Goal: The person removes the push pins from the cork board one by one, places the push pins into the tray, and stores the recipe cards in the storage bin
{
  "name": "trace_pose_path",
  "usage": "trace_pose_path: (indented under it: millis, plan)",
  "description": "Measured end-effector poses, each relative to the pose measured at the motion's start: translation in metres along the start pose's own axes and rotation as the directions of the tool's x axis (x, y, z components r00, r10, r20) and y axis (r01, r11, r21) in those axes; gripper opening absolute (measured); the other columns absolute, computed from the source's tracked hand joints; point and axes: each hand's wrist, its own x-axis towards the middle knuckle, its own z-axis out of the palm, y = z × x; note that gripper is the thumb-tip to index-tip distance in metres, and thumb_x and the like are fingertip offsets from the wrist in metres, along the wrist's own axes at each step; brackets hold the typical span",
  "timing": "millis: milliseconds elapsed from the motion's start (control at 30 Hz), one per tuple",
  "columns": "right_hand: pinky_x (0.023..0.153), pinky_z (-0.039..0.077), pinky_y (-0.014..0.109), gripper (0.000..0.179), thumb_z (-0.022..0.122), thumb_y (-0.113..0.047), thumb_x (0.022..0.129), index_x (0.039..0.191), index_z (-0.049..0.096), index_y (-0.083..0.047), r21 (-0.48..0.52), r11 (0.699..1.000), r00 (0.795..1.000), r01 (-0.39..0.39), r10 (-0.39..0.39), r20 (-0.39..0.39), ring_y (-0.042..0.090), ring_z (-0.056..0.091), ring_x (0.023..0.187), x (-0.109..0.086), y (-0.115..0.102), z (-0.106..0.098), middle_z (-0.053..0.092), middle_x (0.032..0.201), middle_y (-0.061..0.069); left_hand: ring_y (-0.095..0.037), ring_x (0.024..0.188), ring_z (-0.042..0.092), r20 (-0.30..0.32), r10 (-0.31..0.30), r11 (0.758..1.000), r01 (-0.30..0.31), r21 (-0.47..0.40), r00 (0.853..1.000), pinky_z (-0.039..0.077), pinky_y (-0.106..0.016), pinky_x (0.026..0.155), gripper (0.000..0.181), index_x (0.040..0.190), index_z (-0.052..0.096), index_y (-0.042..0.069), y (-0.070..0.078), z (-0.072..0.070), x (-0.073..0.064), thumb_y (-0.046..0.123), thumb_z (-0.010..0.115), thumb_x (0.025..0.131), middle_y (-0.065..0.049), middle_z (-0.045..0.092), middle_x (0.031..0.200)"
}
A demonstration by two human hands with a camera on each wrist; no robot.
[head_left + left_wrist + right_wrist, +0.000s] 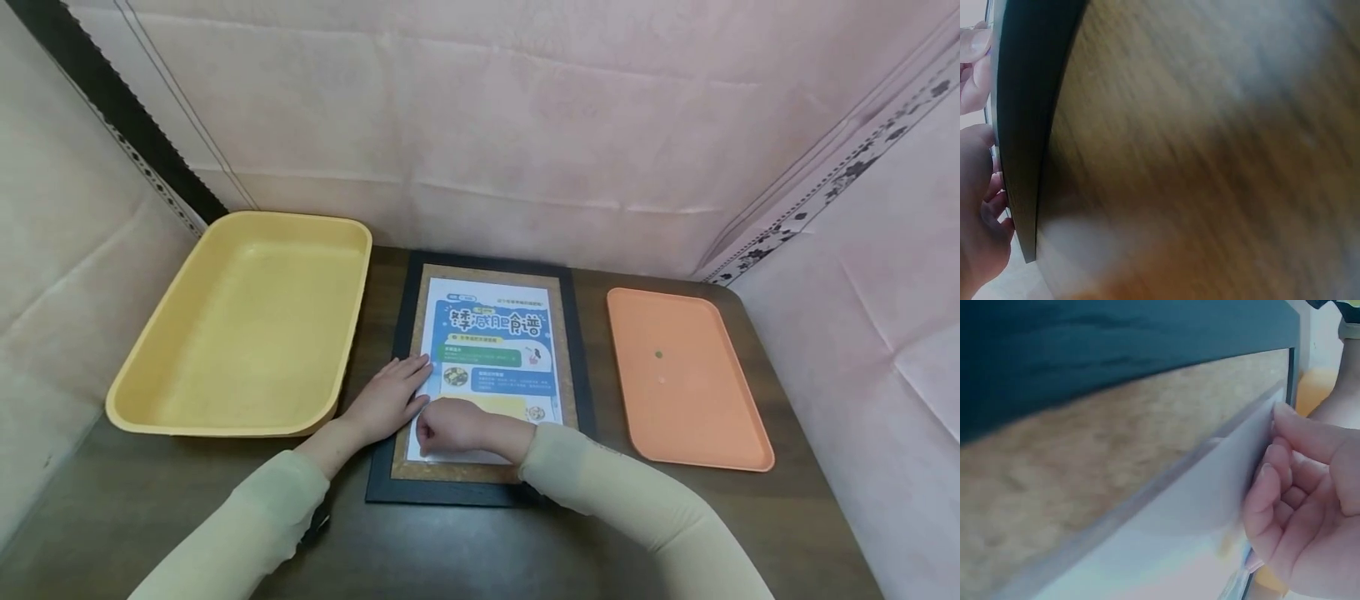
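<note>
A printed sheet [491, 392] with blue headings lies on a cork board [572, 358] with a dark frame [585, 392]. My left hand [390, 398] rests with its fingers stretched across the sheet's left edge. At the sheet's lower left corner is my right hand [453, 427], its fingers curled in. The right wrist view shows its thumb [1297, 422] and forefinger tip meeting right at the paper's corner. Between those fingertips, a small bluish spot shows in the left wrist view; what it belongs to I cannot tell.
A deep yellow tub [247, 325] stands left of the board, close to my left forearm. On the right lies a flat orange tray [690, 400] bearing a tiny green piece [659, 354] and a pale one. Pale cloth walls [487, 125] enclose the table's back and sides.
</note>
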Motion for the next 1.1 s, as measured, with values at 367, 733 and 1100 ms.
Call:
trace_pose_path:
  millis: [367, 733, 1100]
  plan:
    - [0.053, 0.036, 0.016, 0.017, 0.059, -0.020, 0.092, 0.076, 0.064, -0.018, -0.017, 0.999, 0.999, -0.041, 0.041, 0.004, 0.006, 0.050, 0.057, -0.002, 0.000, 0.002, 0.056, 0.063, -0.008, -0.030, 0.139, 0.033, 0.002, 0.013, 1.000, -0.013, -0.015, 1.000, 0.024, -0.049, 0.115, 0.053, 0.139, 0.043, 0.004, -0.001, 0.004, 0.001, 0.028, 0.055, 0.094, -0.013, 0.038, 0.148]
    - [0.052, 0.037, 0.014, 0.016, 0.063, -0.019, 0.089, 0.073, 0.066, -0.016, 0.048, 0.998, 0.997, -0.040, 0.043, -0.060, 0.004, 0.050, 0.054, -0.004, 0.003, 0.007, 0.056, 0.060, -0.009, -0.030, 0.139, 0.033, 0.004, 0.009, 1.000, -0.009, -0.003, 1.000, 0.023, -0.049, 0.115, 0.054, 0.139, 0.043, 0.004, -0.001, 0.002, 0.000, 0.029, 0.055, 0.094, -0.014, 0.038, 0.148]
    - [0.054, 0.034, 0.015, 0.018, 0.056, -0.017, 0.093, 0.079, 0.065, -0.011, 0.200, 0.980, 0.997, 0.004, -0.019, 0.072, 0.006, 0.045, 0.053, -0.001, 0.015, -0.002, 0.051, 0.060, -0.006, -0.030, 0.138, 0.034, -0.019, 0.019, 1.000, -0.019, 0.007, 1.000, 0.024, -0.049, 0.114, 0.052, 0.138, 0.044, 0.003, -0.001, 0.003, 0.000, 0.029, 0.055, 0.094, -0.014, 0.039, 0.147]
